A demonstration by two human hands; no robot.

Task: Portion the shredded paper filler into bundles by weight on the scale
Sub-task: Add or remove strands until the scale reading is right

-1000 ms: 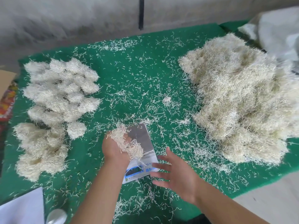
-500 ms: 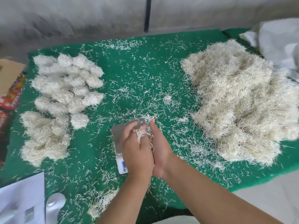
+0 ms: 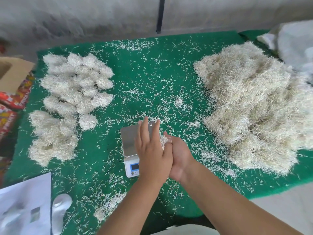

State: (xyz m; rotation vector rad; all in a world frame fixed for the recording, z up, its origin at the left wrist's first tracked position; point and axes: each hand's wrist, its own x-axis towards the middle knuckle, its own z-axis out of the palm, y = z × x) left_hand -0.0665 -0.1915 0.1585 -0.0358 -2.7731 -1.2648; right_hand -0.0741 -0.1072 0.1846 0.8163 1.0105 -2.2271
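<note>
A small white scale with a steel pan and a blue display sits in the middle of the green mat. Above its right side my left hand lies flat, fingers straight, pressed palm to palm against my right hand. A small wad of shredded paper is squeezed between the two palms and pokes out at the top. A large loose heap of cream shredded paper fills the right side of the mat. Several rolled bundles lie in rows at the left.
Loose strands are scattered all over the green mat. A cardboard box and red packets sit off the left edge. White sheets lie at the bottom left, a white bag at the top right.
My left hand lifted the wad off the scale pan, and my right hand came in against it. The palms have since slid, the left fingers now stretched forward over the pan.
</note>
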